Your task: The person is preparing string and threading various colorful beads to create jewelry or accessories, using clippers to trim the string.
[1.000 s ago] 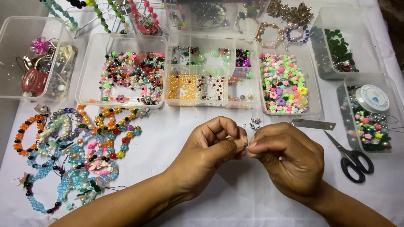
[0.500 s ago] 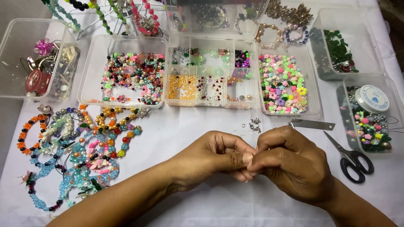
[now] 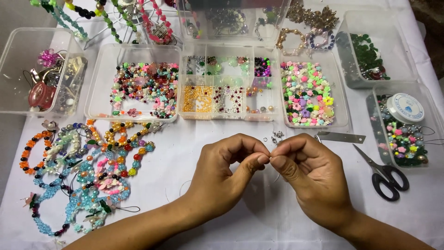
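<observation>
Both hands rose slightly; left hand (image 3: 222, 178) and right hand (image 3: 314, 178) grip pinching unseen bit, scissors (image 3: 384, 171) near.

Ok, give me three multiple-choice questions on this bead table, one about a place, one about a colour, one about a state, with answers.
1. Where do the scissors lie?
A. right of the hands
B. inside a tray
C. on the finished bracelets

2. What colour are the scissors' handles?
A. red
B. black
C. yellow

3. How are the left hand and right hand placed?
A. flat and far apart
B. fingertips pinched together, meeting
C. both inside a tray

Answers: 1 A, they rest on the white cloth at the right; 2 B, both loops are black; 3 B, thumbs and forefingers meet at mid-table.
</observation>
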